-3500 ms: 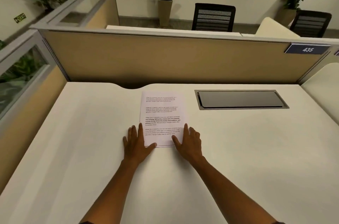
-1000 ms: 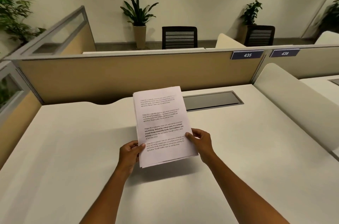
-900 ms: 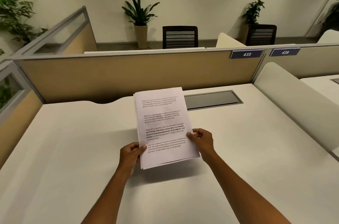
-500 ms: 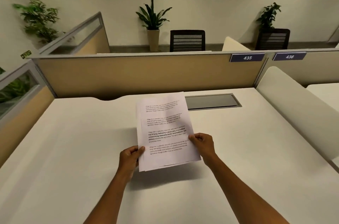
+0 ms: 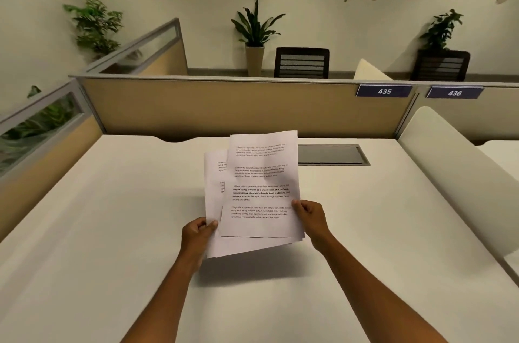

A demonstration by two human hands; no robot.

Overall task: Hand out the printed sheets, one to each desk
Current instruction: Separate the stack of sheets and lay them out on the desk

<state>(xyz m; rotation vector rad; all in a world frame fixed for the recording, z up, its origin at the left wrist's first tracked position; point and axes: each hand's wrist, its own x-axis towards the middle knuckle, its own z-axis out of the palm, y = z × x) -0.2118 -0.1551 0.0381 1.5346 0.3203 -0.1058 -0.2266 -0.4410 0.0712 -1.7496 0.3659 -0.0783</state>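
Note:
I hold a stack of printed sheets above the white desk (image 5: pixel 112 230) marked 435. The top sheet (image 5: pixel 261 185) is slid up and to the right, pinched at its right edge by my right hand (image 5: pixel 309 216). The rest of the stack (image 5: pixel 216 202) shows behind it on the left, and my left hand (image 5: pixel 196 233) grips it at the lower left corner. Both hands hover over the middle of the desk, apart from its surface.
A grey cable hatch (image 5: pixel 331 154) is set into the desk behind the sheets. Tan partitions (image 5: pixel 224 107) close the back and left. A white divider (image 5: pixel 449 168) separates the neighbouring desk, 436 (image 5: pixel 454 93), on the right. Chairs and potted plants stand beyond.
The stack was lifted off the desk with both hands. In the last half second the top sheet has slid up and right, away from the rest of the stack.

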